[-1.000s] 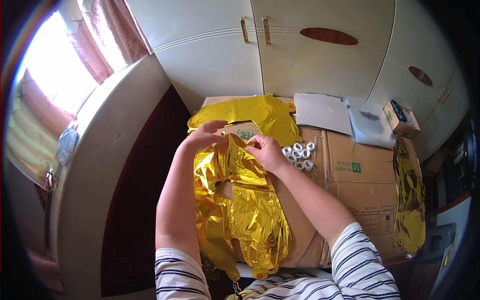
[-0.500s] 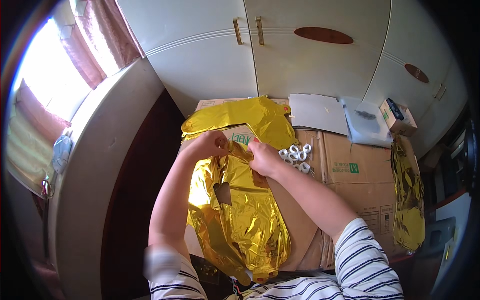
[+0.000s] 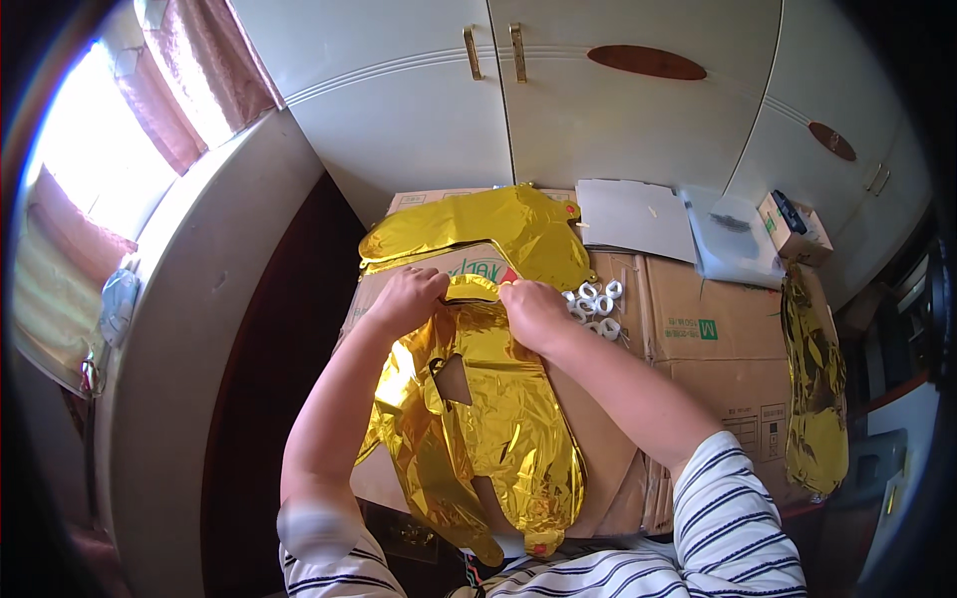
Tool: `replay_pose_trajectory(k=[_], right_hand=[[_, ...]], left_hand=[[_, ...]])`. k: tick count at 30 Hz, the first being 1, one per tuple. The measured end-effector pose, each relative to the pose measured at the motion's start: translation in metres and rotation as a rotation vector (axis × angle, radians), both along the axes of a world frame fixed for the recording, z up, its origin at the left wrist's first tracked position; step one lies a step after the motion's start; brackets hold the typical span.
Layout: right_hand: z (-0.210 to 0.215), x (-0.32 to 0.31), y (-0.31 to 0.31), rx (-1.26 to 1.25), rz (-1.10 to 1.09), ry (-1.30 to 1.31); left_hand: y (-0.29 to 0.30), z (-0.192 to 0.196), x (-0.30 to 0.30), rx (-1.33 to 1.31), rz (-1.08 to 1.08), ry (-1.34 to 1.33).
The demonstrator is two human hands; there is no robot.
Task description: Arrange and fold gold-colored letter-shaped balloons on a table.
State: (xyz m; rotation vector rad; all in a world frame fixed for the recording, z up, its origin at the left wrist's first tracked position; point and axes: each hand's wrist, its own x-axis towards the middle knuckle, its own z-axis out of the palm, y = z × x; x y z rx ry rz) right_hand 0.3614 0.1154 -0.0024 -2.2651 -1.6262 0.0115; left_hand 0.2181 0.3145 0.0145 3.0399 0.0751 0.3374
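A crinkled gold foil balloon [image 3: 508,399], flat and uninflated, hangs down toward my body from both hands. My left hand [image 3: 414,296] is closed on its far edge at the left. My right hand [image 3: 531,311] pinches the same edge at the right, so a narrow gold strip stretches between them. Gaps in the foil show cardboard through it. Just beyond my hands lies another flat gold foil balloon [image 3: 478,224]. Several small white rings or rolls [image 3: 595,304] sit right of my right hand.
Flattened cardboard [image 3: 723,384] covers the work surface. Toward the back right are a grey-white sheet stack [image 3: 635,219], a clear plastic bag [image 3: 733,244] and a small open box [image 3: 795,234]. Folded gold foil [image 3: 815,399] lies along the right edge. Pale cabinets [image 3: 628,130] stand behind.
My hands have spread slightly apart, pulling the balloon's far edge into a taut strip. The foil below has shifted and opened out a little.
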Motion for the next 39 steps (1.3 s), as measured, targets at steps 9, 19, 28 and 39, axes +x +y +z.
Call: replay_pose_trajectory(k=[9, 19, 28, 39], right_hand=[[-0.023, -0.017, -0.017, 0.243, 0.214, -0.351], [-0.038, -0.019, -0.016, 0.306, 0.211, -0.513], [-0.037, -0.020, -0.016, 0.328, 0.175, -0.489], [-0.017, -0.014, -0.017, 0.190, 0.169, -0.127]], left_hand=[[-0.006, -0.023, -0.016, 0.177, -0.015, -0.123], [-0.053, 0.001, -0.010, 0.185, 0.303, -0.313], [-0.083, 0.018, -0.015, -1.489, 0.777, -0.021], [-0.074, -0.025, -0.012, -1.954, 0.588, -0.282]])
